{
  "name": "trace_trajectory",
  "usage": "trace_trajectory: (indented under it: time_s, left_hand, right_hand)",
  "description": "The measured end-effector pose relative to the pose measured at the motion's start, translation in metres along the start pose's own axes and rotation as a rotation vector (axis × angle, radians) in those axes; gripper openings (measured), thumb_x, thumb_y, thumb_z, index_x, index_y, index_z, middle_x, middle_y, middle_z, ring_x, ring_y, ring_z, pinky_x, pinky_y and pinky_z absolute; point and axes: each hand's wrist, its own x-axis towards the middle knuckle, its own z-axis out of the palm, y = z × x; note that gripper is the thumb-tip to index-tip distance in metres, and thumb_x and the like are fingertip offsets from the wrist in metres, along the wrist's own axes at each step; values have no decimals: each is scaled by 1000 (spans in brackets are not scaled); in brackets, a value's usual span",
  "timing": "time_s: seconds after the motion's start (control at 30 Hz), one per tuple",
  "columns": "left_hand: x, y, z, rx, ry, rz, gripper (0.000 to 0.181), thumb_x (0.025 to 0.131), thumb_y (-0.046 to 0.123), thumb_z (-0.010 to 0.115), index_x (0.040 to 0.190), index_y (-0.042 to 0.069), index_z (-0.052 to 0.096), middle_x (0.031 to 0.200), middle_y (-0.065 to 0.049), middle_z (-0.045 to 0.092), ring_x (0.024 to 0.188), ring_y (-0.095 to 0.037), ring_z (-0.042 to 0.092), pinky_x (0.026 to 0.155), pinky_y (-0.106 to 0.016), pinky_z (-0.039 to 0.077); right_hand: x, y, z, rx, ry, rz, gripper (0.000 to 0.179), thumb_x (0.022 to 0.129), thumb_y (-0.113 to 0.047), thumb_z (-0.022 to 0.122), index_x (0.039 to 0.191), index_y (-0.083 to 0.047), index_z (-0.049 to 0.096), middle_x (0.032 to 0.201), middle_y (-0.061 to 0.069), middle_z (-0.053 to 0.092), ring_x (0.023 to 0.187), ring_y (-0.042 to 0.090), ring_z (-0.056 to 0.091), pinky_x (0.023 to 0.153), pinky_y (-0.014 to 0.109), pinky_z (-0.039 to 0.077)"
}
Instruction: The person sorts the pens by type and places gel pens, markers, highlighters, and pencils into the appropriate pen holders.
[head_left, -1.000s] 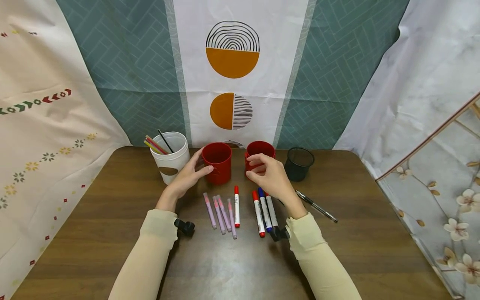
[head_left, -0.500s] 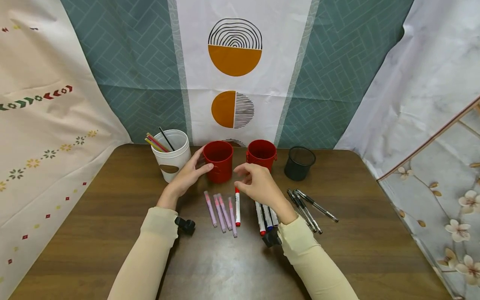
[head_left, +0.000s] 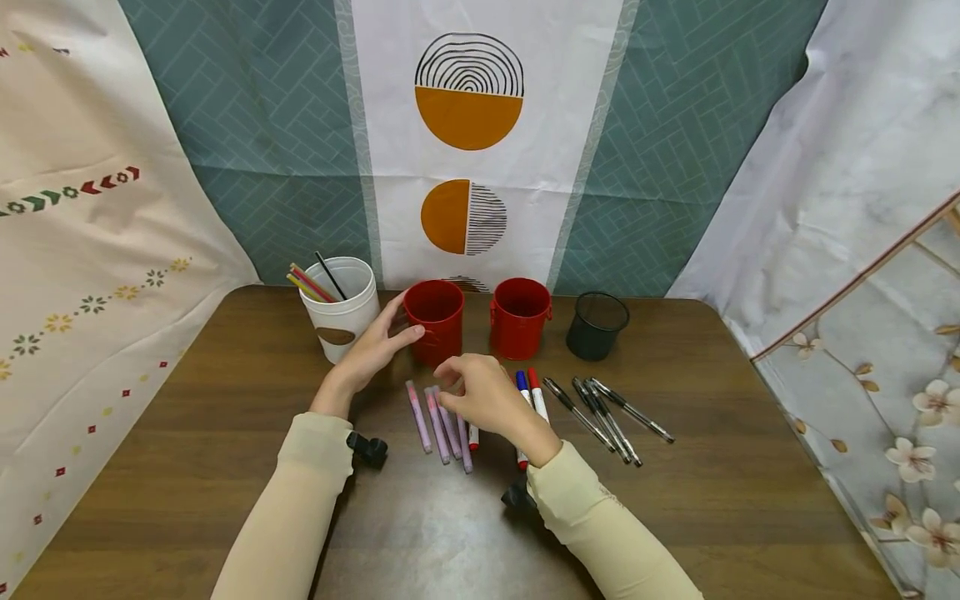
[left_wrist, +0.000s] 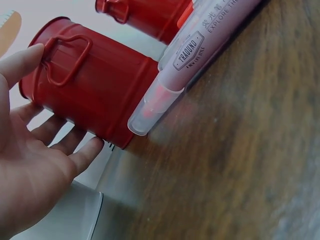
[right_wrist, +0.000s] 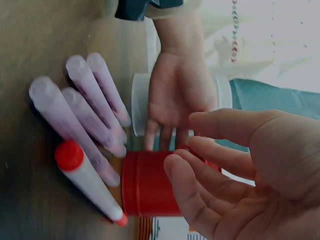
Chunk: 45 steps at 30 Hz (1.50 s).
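My left hand (head_left: pixel 367 354) holds the left red metal bucket (head_left: pixel 441 325) at its side, the thumb by its wire handle (left_wrist: pixel 82 60) and the fingers along the wall. Over the table in front of that bucket hovers my right hand (head_left: pixel 483 396), fingers loosely bent, nothing between them. Below it lie several pale purple highlighters (head_left: pixel 418 417) with pinkish caps, partly hidden by the hand in the head view. Beside them is a red-capped white marker (right_wrist: pixel 92 182). More markers (head_left: pixel 538 396), blue and red, lie partly under the right wrist.
A second red bucket (head_left: pixel 520 321) and a black mesh cup (head_left: pixel 596 329) stand to the right. At left is a white cup (head_left: pixel 352 321) with several coloured pencils (head_left: pixel 309 285). Several clear-barrelled black pens (head_left: pixel 611 425) lie at right on the wooden table (head_left: pixel 712 483).
My right hand has moved left and nearer, from in front of the right red bucket to over the highlighters, uncovering pens and marker caps. The left hand stays on its bucket.
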Motion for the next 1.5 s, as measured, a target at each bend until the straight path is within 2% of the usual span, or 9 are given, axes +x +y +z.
trace_trajectory:
  time_s: [0.13, 0.3, 0.43, 0.57, 0.67, 0.73, 0.9, 1.13, 1.5]
  left_hand:
    - [2, 2, 1, 8, -6, 1, 76, 107, 24, 63, 171, 23, 22, 171, -8, 33, 158, -34, 28, 129, -59, 23]
    - [4, 3, 2, 16, -4, 2, 76, 107, 24, 63, 171, 24, 23, 170, -8, 34, 158, -33, 29, 129, -58, 24]
    - [4, 5, 2, 17, 1, -6, 76, 107, 25, 64, 171, 24, 23, 170, -8, 34, 158, -34, 29, 128, -59, 24]
    - [2, 6, 1, 19, 7, -16, 76, 107, 25, 64, 171, 24, 23, 171, -9, 34, 158, -34, 29, 128, -59, 24]
    - [2, 5, 1, 24, 6, -19, 76, 107, 25, 64, 171, 24, 23, 171, -9, 34, 158, -34, 28, 129, -59, 23]
    - [2, 5, 1, 24, 6, -20, 76, 107, 26, 64, 171, 25, 23, 171, -9, 34, 158, -34, 28, 128, -59, 24]
    - [2, 5, 0, 24, 6, -19, 77, 106, 26, 64, 171, 24, 22, 171, -9, 33, 158, -34, 28, 128, -58, 25]
    - [2, 3, 0, 26, 4, -6, 77, 106, 23, 64, 171, 23, 22, 171, -10, 34, 158, -33, 28, 129, -56, 23]
    - [-1, 3, -1, 23, 1, -8, 77, 106, 22, 64, 171, 22, 22, 171, -10, 34, 158, -34, 28, 129, -56, 24]
  right_hand:
    - [1, -5, 5, -47, -18, 3, 25, 96, -15, 78, 119, -3, 77, 104, 12, 75, 89, 26, 70, 70, 27, 56]
    - [5, -10, 13, -134, -38, 12, 24, 95, -16, 79, 117, -5, 78, 96, 8, 75, 79, 16, 64, 66, 25, 54]
    - [11, -16, 19, -212, -100, 32, 25, 96, -19, 79, 117, -5, 78, 81, 1, 71, 73, 11, 58, 68, 26, 53]
    - [18, -20, 25, -235, -143, 53, 23, 96, -18, 79, 115, -5, 79, 86, 1, 74, 73, 11, 65, 72, 27, 58]
    - [21, -22, 29, -262, -138, 64, 14, 95, -16, 79, 106, -6, 80, 94, 3, 78, 76, 13, 69, 74, 29, 61]
    - [24, -23, 31, -292, -135, 76, 8, 95, -16, 78, 95, -8, 79, 88, 3, 76, 73, 14, 67, 70, 29, 59]
    - [29, -26, 39, -373, -148, 126, 23, 93, -18, 80, 75, -11, 66, 69, 0, 62, 61, 16, 60, 58, 27, 53]
    - [34, -27, 49, -438, -141, 158, 31, 90, -19, 85, 70, -11, 63, 68, 0, 61, 61, 17, 64, 58, 28, 55]
    - [36, -28, 55, -479, -132, 165, 28, 85, -19, 89, 70, -11, 68, 66, 1, 63, 60, 18, 64, 56, 30, 55]
